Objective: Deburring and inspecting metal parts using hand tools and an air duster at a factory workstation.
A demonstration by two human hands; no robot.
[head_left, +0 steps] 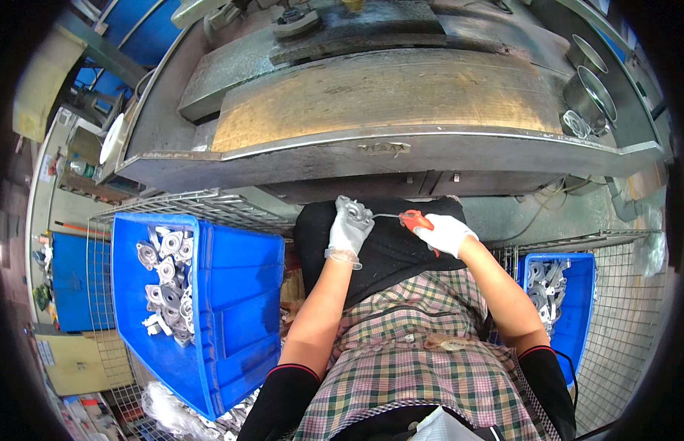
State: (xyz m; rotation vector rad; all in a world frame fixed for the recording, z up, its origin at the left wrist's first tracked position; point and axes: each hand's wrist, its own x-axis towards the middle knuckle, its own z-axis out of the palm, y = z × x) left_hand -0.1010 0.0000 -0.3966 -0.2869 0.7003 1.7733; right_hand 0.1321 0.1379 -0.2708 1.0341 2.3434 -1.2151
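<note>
My left hand (pixel 348 235), in a white glove, is closed around a grey metal casting (pixel 358 212) and holds it up above my lap. In my gloved right hand (pixel 448 234) is a red-handled tool (pixel 414 219) with a thin metal shaft. The shaft points left, and its tip reaches the casting's right side; whether it touches cannot be made out. Part of the red handle shows below my right fingers. Similar grey castings (pixel 169 283) lie in a large tilted blue bin (pixel 242 294) on my left. More castings (pixel 545 290) fill a blue bin (pixel 583 294) on my right.
Ahead stands a metal workbench with a raised front edge (pixel 386 147) and a worn board (pixel 386 92). Metal cups (pixel 590 95) stand at its right end. Wire mesh cages (pixel 617 323) flank both sides. A clear plastic bag (pixel 176 411) lies below the left bin.
</note>
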